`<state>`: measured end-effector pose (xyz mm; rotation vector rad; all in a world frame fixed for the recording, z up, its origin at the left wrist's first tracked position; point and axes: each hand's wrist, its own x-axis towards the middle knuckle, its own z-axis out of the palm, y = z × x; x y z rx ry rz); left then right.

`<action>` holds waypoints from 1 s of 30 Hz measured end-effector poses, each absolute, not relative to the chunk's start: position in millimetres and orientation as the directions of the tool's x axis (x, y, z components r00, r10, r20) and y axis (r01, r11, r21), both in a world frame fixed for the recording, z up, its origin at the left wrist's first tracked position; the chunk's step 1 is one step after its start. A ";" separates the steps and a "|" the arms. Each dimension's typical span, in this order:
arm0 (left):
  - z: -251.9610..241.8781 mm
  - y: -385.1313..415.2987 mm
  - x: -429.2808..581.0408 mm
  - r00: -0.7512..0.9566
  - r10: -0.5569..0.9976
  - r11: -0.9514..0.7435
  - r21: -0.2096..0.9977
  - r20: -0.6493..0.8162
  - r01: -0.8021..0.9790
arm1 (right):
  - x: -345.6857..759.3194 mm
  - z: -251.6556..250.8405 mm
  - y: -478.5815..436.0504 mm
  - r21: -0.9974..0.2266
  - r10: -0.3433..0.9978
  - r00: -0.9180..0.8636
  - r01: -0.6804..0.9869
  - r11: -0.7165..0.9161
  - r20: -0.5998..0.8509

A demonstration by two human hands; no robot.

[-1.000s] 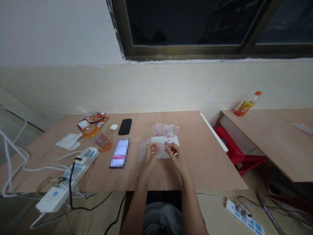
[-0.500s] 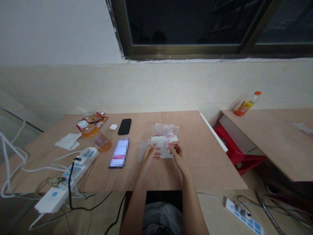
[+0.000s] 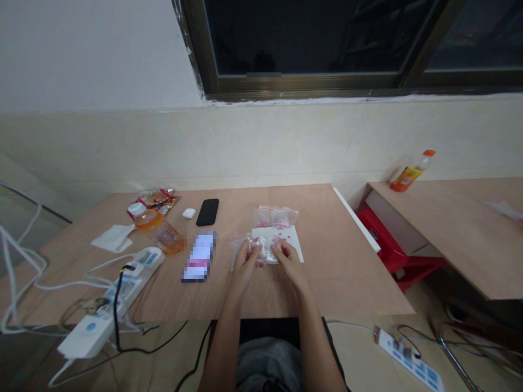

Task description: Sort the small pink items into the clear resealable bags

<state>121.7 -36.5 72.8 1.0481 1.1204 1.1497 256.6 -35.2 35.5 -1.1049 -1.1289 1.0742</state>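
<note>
While both hands are working over a wooden table point(image 3: 339, 272), the left hand point(image 3: 245, 267) and right hand point(image 3: 291, 265) are closing narrowly, their fingers pinching a small clear plastic bag point(image 3: 266, 251) holding pink bits. That bag is sitting at the edge of a white paper sheet point(image 3: 293, 237), with more clear plastic bags point(image 3: 274, 216) lying just beyond.
</note>
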 end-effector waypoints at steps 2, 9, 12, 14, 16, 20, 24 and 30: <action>73.8 -36.5 121.5 0.068 0.992 0.111 0.988 -0.104 -0.108 | 255.3 35.9 -35.1 -0.987 0.988 0.115 -0.116 0.115 0.101; 81.7 -39.2 118.4 0.060 0.994 0.094 0.991 -0.089 -0.097 | 245.0 33.1 -35.6 -0.939 0.985 0.152 -0.343 -0.026 -0.083; 85.5 -40.6 117.1 0.043 0.996 0.083 0.988 -0.077 -0.134 | 237.2 34.7 -35.7 -0.897 0.974 0.190 -0.441 -0.026 -0.122; 86.7 -40.9 116.4 0.029 0.997 0.079 0.984 -0.076 -0.161 | 232.7 36.6 -35.7 -0.872 0.978 0.158 -0.487 -0.044 -0.137; 87.1 -40.6 115.5 0.013 0.997 0.077 0.979 -0.076 -0.187 | 229.0 38.0 -35.7 -0.844 0.983 0.110 -0.532 -0.066 -0.147; 87.6 -39.7 113.1 0.013 0.998 0.063 0.982 -0.061 -0.180 | 223.4 36.9 -35.2 -0.775 0.980 0.083 -0.626 -0.090 -0.181; 86.3 -38.0 110.4 -0.013 1.000 0.023 0.995 -0.024 -0.094 | 219.9 31.4 -33.5 -0.716 0.970 0.082 -0.690 -0.110 -0.229; 80.4 -34.8 106.2 -0.023 0.999 -0.047 0.999 0.047 0.009 | 220.3 24.5 -30.8 -0.663 0.968 0.079 -0.742 -0.103 -0.240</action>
